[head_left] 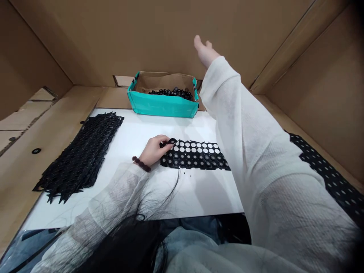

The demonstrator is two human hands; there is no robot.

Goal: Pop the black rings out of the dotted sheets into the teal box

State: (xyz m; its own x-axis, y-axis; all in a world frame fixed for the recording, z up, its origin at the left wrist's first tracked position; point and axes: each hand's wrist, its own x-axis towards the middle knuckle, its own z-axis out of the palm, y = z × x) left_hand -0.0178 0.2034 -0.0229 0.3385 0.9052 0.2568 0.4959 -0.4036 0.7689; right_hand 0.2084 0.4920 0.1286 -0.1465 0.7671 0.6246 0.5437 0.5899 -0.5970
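My left hand (155,149) is closed around one or more small black rings (172,141) at the left end of a flat black sheet with round holes (196,155). The sheet's two far rows show white circles, while grey-centred black rings sit in the near rows. High up before the cardboard back wall, my right hand (207,52) is raised with its visible fingers apart and nothing seen in it; part of the hand is hidden by its own angle. My right sleeve covers the sheet's right end.
A teal-fronted cardboard box (163,105) holds many black rings at the back of the white board (182,197). Stacked black sheets (82,155) lie at left, and another perforated black sheet (327,170) at right. A loose ring (36,151) lies on the left cardboard.
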